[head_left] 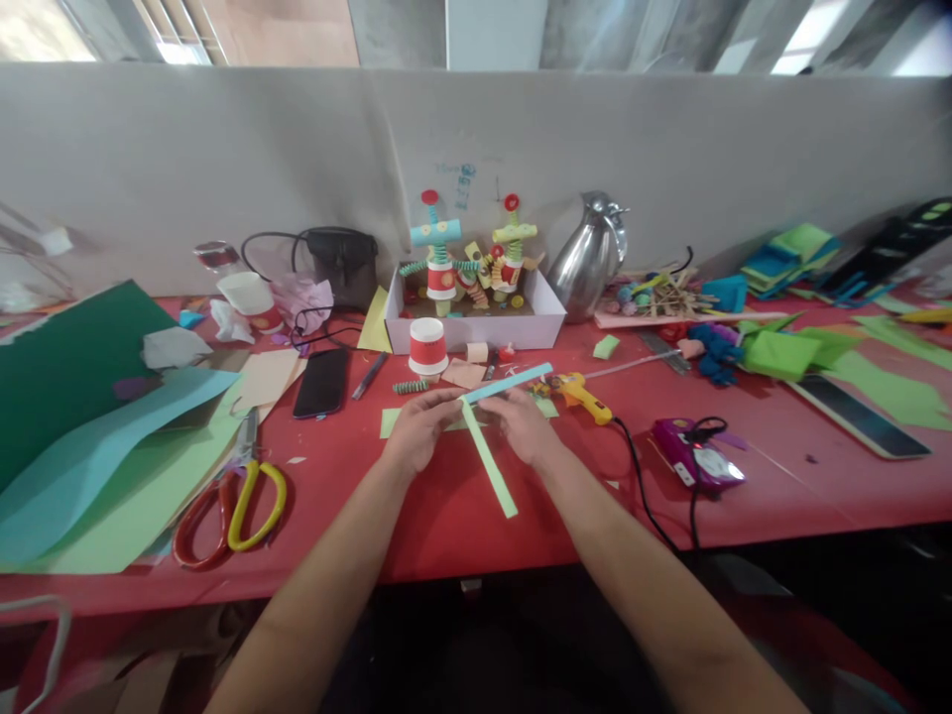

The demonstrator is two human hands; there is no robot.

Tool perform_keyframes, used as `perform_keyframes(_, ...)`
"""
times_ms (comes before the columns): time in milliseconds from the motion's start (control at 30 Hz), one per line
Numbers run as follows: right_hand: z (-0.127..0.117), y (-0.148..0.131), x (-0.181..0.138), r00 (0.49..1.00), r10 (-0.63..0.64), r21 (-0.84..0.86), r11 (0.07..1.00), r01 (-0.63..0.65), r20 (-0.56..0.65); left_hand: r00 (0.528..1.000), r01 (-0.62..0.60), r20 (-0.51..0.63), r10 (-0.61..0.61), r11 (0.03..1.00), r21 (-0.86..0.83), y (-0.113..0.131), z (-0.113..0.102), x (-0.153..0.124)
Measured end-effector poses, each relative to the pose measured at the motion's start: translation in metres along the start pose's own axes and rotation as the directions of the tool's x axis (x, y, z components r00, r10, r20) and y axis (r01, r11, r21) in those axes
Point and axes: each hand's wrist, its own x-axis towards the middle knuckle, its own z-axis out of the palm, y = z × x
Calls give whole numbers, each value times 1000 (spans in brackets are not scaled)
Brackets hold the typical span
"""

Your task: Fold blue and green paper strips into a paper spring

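Both my hands meet over the red table (pixel 446 516), pinching two paper strips where they cross. My left hand (pixel 420 428) has its fingers closed on the joint from the left. My right hand (pixel 525 424) grips it from the right. A light green strip (pixel 491 471) runs from the joint down toward me. A light blue strip (pixel 513 381) runs up and to the right. Just behind the hands stand a red-banded paper cup (pixel 428 346) and a small green paper spring (pixel 406 387).
A white box (pixel 546 319) holds paper-cup figures at the back. A yellow glue gun (pixel 584 396) and its black cord lie right of my hands. Scissors (pixel 236 504), coloured paper sheets (pixel 89 466), a black phone (pixel 322 382), a steel jug (pixel 587 258) and a purple device (pixel 695 454) lie around.
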Motion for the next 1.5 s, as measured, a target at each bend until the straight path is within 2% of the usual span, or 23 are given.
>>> perform_keyframes(100,5,4,-1,995,-87,-50,995,89,48,998,-12,-56,6,993,-116,-2,4,2)
perform_keyframes(233,11,11,-1,983,-183,-147,972,185,24,997,-59,-62,51,990,-130,-6,10,1)
perform_keyframes(367,16,11,-4,967,-246,-216,943,255,69,991,-112,-91,100,983,-145,-7,13,-1)
perform_keyframes(533,17,7,-7,936,-350,-357,879,316,-35,993,-112,-60,105,985,-132,-7,14,-3)
perform_keyframes(667,13,9,-5,941,-314,-315,912,262,-126,995,-87,-63,79,988,-124,-7,11,-2)
perform_keyframes(767,11,12,-4,944,-295,-311,920,239,-149,995,-70,-69,66,995,-68,-7,8,-2)
perform_keyframes(1133,5,2,-5,933,-361,-451,833,321,-2,992,-106,-58,113,987,119,-6,1,-1)
perform_keyframes(1200,5,3,-5,945,-326,-418,863,285,-29,991,-109,-67,118,985,131,-6,1,-1)
perform_keyframes(1333,6,8,-2,976,-200,-245,954,174,-86,988,-131,-62,140,982,136,-6,1,-1)
perform_keyframes(1500,4,13,0,978,-180,-216,964,155,-102,991,-136,1,137,984,114,-4,2,-3)
